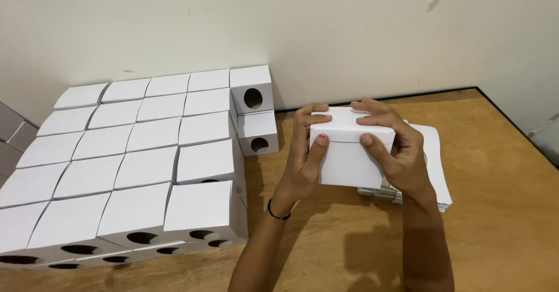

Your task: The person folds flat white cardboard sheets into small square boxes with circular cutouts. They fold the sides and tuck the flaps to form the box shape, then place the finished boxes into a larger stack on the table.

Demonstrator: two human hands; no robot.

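Head view: the left hand [304,158] and right hand [396,152] are both gripping a white box [348,164] above the wooden table [501,210], hiding part of the flat stack [437,170] behind; the finished boxes [134,164] are running off-frame left.

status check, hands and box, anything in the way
Left hand and right hand both clamped on white box. Flat blanks underneath. Finished boxes stacked left, clear of hands.

looks like a small home packing setup, plain wooden table [501,170] against bare cream wall [326,30], folded white boxes [134,158] stacked at left, flat blanks [437,164] piled center-right
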